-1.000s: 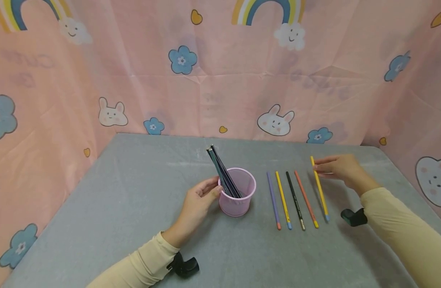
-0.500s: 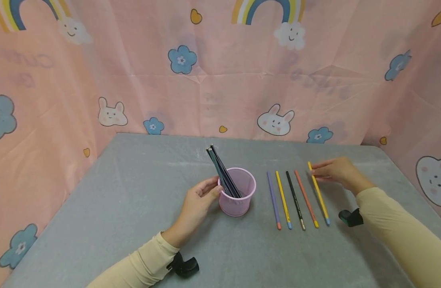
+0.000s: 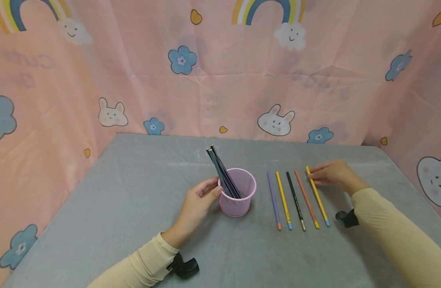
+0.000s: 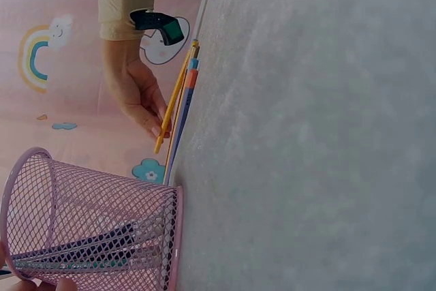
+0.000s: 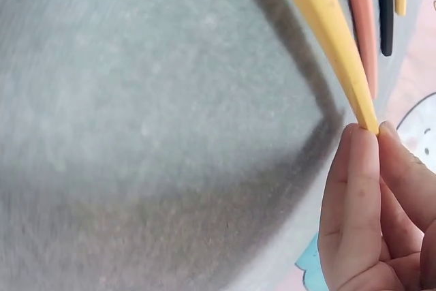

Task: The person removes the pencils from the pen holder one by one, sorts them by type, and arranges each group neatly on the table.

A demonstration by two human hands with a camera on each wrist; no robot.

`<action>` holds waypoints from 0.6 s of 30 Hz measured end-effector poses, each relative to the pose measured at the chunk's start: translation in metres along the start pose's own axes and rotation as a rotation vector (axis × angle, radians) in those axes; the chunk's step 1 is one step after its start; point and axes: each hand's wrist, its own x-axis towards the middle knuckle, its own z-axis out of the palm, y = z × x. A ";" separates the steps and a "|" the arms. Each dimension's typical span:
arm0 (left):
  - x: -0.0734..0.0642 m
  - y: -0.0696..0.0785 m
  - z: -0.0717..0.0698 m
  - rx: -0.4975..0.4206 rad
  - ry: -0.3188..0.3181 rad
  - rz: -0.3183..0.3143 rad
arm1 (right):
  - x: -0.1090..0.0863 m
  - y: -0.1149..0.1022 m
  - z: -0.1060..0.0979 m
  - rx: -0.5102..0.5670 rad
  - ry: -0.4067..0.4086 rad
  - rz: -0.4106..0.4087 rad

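My left hand [image 3: 199, 204] grips the rim of a pink mesh pencil cup [image 3: 235, 206] at its left side. Several dark pencils [image 3: 222, 172] lean in the cup toward that hand. With thumb and fingertips my right hand [image 3: 337, 174] pinches the far end of a yellow pencil [image 3: 317, 196] with a blue tip. In the right wrist view this yellow pencil [image 5: 330, 39] slants over its shadow, its far end between the fingers. Left of it lie an orange pencil [image 3: 307, 200], a black pencil [image 3: 296, 202], another yellow pencil [image 3: 283, 200] and a purple pencil [image 3: 273, 202], side by side.
The grey table [image 3: 116, 208] stretches out to the left of the cup and in front of the pencils. Behind it hangs a pink cloth [image 3: 220, 88] printed with rainbows, rabbits and flowers. Each wrist carries a small black camera mount [image 3: 186, 268].
My right hand has moved left and toward me, bringing the yellow pencil lower and nearer to the orange one. The left hand and the cup have stayed in place.
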 end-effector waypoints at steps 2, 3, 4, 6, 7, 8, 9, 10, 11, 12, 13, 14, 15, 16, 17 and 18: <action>0.000 0.000 0.000 0.002 0.000 0.002 | 0.002 0.001 0.002 0.000 0.009 0.017; 0.000 -0.001 0.000 0.002 -0.002 0.004 | 0.003 0.001 0.003 -0.001 0.014 0.025; 0.000 -0.001 0.000 0.002 -0.002 0.004 | 0.005 0.002 0.004 -0.003 0.019 0.031; 0.000 -0.001 -0.001 0.002 -0.002 0.002 | 0.007 0.003 0.005 -0.005 0.033 0.042; 0.000 -0.001 -0.001 0.002 -0.002 -0.001 | 0.008 0.003 0.006 -0.003 0.040 0.049; 0.000 -0.001 0.000 0.002 -0.001 -0.004 | 0.008 0.004 0.007 -0.009 0.048 0.052; 0.000 -0.001 0.000 0.002 0.000 -0.006 | 0.009 0.004 0.008 -0.017 0.055 0.054; 0.000 -0.001 0.000 0.005 0.001 -0.006 | 0.009 0.004 0.008 -0.024 0.061 0.058; -0.001 0.000 0.000 0.007 0.003 -0.008 | 0.009 0.003 0.009 -0.028 0.068 0.058; -0.001 0.000 0.000 0.008 0.004 -0.008 | 0.009 0.003 0.009 -0.033 0.072 0.056; -0.001 0.000 0.000 0.007 0.005 -0.009 | 0.009 0.003 0.010 -0.039 0.074 0.050; 0.000 0.000 0.000 0.007 0.005 -0.009 | 0.009 0.003 0.010 -0.047 0.075 0.042; 0.000 0.000 0.000 0.006 0.005 -0.009 | 0.009 0.003 0.011 -0.049 0.077 0.033; 0.000 0.000 0.000 0.007 0.004 -0.007 | 0.009 0.003 0.011 -0.055 0.081 0.025; 0.000 0.000 0.000 0.005 0.005 -0.010 | 0.009 0.003 0.011 -0.059 0.086 0.018; 0.000 0.000 0.000 0.004 0.005 -0.009 | 0.009 0.004 0.012 -0.066 0.090 0.013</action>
